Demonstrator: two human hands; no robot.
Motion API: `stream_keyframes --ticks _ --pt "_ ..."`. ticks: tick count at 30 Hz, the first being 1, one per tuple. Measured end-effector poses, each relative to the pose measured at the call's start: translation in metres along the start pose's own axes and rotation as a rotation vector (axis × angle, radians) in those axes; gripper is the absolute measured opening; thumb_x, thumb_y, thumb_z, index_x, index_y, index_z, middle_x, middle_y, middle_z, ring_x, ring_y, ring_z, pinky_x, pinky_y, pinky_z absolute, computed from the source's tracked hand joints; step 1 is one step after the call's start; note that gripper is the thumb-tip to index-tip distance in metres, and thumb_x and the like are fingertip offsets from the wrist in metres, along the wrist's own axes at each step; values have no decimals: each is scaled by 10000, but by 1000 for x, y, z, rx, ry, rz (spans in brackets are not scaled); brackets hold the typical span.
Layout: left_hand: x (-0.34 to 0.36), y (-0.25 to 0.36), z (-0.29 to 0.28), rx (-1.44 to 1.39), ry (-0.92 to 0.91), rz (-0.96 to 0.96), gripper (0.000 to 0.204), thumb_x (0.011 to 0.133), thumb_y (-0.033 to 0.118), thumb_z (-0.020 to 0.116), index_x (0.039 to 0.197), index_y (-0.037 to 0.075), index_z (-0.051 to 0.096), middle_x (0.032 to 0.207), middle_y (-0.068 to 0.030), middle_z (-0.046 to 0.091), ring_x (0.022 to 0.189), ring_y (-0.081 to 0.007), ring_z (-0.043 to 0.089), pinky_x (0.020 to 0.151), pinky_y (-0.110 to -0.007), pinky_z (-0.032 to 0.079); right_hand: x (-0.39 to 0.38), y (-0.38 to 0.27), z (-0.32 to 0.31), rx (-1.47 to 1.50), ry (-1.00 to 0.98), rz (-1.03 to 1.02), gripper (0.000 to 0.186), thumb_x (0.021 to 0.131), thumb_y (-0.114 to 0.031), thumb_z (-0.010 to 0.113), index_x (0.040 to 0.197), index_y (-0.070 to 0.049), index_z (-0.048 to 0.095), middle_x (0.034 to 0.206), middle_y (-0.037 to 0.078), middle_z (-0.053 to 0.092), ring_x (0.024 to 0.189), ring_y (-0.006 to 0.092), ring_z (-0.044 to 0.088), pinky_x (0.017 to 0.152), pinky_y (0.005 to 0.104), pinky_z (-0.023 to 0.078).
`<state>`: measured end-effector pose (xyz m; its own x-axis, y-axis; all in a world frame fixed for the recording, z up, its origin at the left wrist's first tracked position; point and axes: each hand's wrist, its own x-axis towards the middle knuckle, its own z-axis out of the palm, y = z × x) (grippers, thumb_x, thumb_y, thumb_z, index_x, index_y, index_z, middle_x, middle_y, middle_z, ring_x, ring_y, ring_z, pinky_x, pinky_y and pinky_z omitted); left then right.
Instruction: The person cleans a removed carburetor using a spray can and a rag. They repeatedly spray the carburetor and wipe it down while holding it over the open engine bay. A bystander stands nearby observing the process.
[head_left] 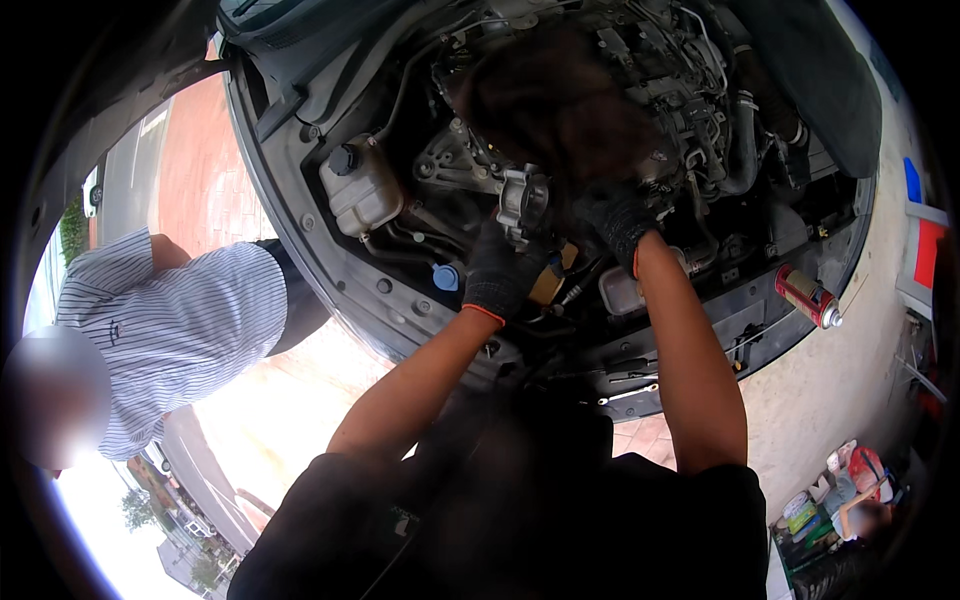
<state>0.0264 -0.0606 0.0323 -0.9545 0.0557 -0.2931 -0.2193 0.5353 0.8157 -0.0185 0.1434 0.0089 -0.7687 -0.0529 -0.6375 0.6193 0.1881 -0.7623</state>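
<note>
My left hand [503, 272], in a dark knit glove with an orange cuff, is closed on the lower left side of a round silver metal housing [521, 203] in the engine bay. Some of its fingers are hidden behind that part. To the right of the housing is my right hand [614, 226], gloved the same way. Its fingertips fade into shadow below a dark brown cloth [560, 105], so I cannot tell whether they grip anything. The blurred cloth lies over the engine beyond both hands.
A whitish coolant reservoir [362, 190] and a blue cap [446, 277] are to the left. Wrenches [630, 393] and a red spray can [806, 297] rest along the front edge. A person in a striped shirt [190, 310] stands at the left; another person sits at lower right.
</note>
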Motion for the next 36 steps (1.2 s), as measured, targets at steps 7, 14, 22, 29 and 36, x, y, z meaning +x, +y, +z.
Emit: stream_keyframes --ticks 7,14,22,29,36 --pt "3 -11 7 36 -8 2 442 914 271 729 1166 -31 530 1007 -165 723 919 -273 718 796 -386 546 -18 15 36 -409 328 -127 443 864 -293 722 1268 -132 642 1233 170 679 1151 366 641 972 426 512" --pt "5 -15 9 -132 -86 -38 422 941 205 721 1208 -27 489 1067 -152 717 952 -229 716 802 -360 549 -35 12 28 -481 560 -311 512 868 -222 751 1342 -106 596 1244 158 681 1160 349 645 999 429 508" --pt "-1 -30 19 -370 1 -28 531 923 107 743 1336 26 419 1164 -112 665 1005 -175 665 844 -326 555 -141 102 -60 76 890 -276 402 938 -115 685 1322 -37 595 1083 72 673 913 189 653 784 331 551" --pt "7 -49 23 -631 -21 -256 478 911 153 761 1275 -1 492 1121 -102 671 980 -162 655 835 -320 544 -250 150 -178 214 1538 -93 523 945 -117 718 1402 4 495 1108 98 658 865 202 680 694 314 585" --pt "6 17 1 -496 13 -245 448 933 176 739 1278 11 504 1114 -107 669 980 -145 645 815 -295 538 -250 204 -259 -27 1589 -72 881 875 -162 828 1547 19 288 1445 205 510 1268 255 558 1071 376 474"
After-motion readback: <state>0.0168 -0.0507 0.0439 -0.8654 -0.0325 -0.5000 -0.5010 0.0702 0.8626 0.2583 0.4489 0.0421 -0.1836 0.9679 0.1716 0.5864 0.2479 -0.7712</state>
